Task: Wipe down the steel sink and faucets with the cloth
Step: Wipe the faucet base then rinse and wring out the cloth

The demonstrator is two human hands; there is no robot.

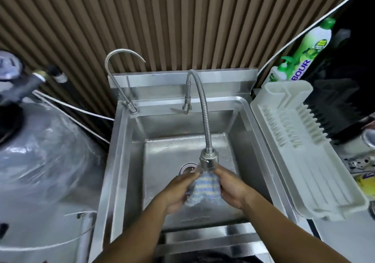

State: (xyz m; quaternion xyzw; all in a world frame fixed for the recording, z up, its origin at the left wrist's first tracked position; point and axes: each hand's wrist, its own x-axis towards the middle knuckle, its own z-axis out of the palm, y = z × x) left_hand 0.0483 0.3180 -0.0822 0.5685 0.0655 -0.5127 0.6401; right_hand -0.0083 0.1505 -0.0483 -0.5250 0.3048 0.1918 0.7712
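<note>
Centre-low of frame: both hands meet over the basin of the square stainless-steel sink, clamped on a bunched blue-and-cream striped knit cloth. L hand curls its fingers round the cloth's left side and R hand grips the right side. The hands are close together w/ only the cloth btwn them. The cloth's top edge sits right under the round steel spray head, touching it or nearly so; can't tell which, as that spot is blurred.

The spray head hangs from a tall flexible ribbed steel faucet that arcs fwd from the sink's back ledge at frame centre, w/ a flat lever handle at its base. A slim chrome gooseneck faucet stands at the sink's back-left corner, its spout curving toward the right. A round drain shows on the basin floor just left of the spray head, w/ droplets scattered near it.

Right of frame: a white plastic ribbed dish rack lies along the sink's right rim. Upper right: a green-and-white bottle, label reading "BOUR", the rest cut off. Left of frame: a large grey tank wrapped in clear plastic film. Top of frame: a brown vertical-slat wall panel.
</note>
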